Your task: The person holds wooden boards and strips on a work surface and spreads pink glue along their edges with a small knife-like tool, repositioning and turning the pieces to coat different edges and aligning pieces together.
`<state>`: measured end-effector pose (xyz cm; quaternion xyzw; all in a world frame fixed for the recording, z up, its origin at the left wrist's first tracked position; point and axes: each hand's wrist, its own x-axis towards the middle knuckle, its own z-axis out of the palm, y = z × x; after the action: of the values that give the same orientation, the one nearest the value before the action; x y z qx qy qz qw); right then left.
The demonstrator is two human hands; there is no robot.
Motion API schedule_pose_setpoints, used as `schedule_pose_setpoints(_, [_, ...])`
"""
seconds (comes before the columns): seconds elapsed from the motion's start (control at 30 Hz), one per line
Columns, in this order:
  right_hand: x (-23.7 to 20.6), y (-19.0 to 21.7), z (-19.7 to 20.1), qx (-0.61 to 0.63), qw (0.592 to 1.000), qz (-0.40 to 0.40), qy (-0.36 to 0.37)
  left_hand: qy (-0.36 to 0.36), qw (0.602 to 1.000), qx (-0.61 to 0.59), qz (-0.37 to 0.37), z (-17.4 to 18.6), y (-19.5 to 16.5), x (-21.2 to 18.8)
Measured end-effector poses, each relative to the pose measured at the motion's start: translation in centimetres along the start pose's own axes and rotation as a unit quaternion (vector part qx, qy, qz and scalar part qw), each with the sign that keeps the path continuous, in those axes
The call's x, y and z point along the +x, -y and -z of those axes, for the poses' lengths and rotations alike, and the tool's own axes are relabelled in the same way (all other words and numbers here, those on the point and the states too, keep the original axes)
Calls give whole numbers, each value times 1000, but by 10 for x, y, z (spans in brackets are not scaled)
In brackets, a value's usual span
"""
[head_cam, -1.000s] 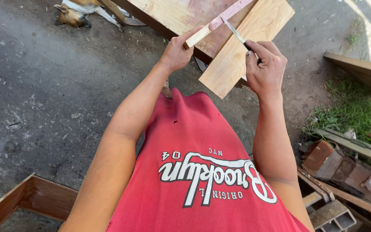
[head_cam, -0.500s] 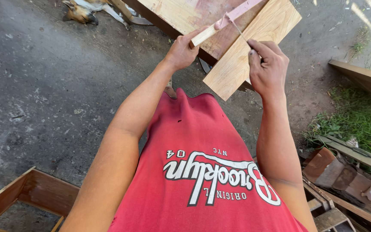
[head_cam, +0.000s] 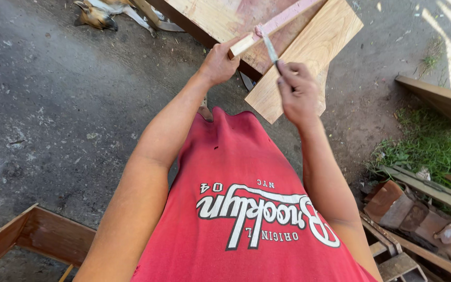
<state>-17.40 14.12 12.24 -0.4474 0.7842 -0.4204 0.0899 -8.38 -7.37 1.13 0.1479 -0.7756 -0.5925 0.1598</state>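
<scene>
My left hand grips the near end of a long, narrow wooden strip smeared with pinkish filler, which runs up and to the right. My right hand holds a thin metal blade, like a putty knife, whose tip touches the strip near its near end. Beneath both lies a light wooden board, resting partly on a larger plywood panel with pink stains. My red printed shirt fills the lower frame.
Grey concrete ground spreads to the left. A brown wooden frame sits at the lower left. Scrap wood and bricks lie at the lower right beside grass. A wooden plank stands at the right. A dog lies at the top left.
Both hands have shifted a little left and down in view. The blade has slid along the strip toward its near end, and my right hand has turned more upright.
</scene>
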Motion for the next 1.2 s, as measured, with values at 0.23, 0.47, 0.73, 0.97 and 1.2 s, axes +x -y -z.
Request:
schedule_pose_setpoints(0.23, [-13,12,27,-91,995,-42,14,16,999,36,-6,3,4,-4])
schedule_pose_setpoints(0.47, [5,15,45,-241,970,9,-2,24,999,33,15,-4,2,-3])
schedule_pose_setpoints(0.73, [23,4,45,-74,996,-20,36,13,999,23,-21,-5,-1,-4])
schedule_pose_setpoints(0.97, [13,10,39,-47,990,-25,127,19,1000,19,-3,-4,-3,-3])
schedule_pose_setpoints(1.2, [-4,3,2,11,999,2,53,1,999,46,12,-6,0,0])
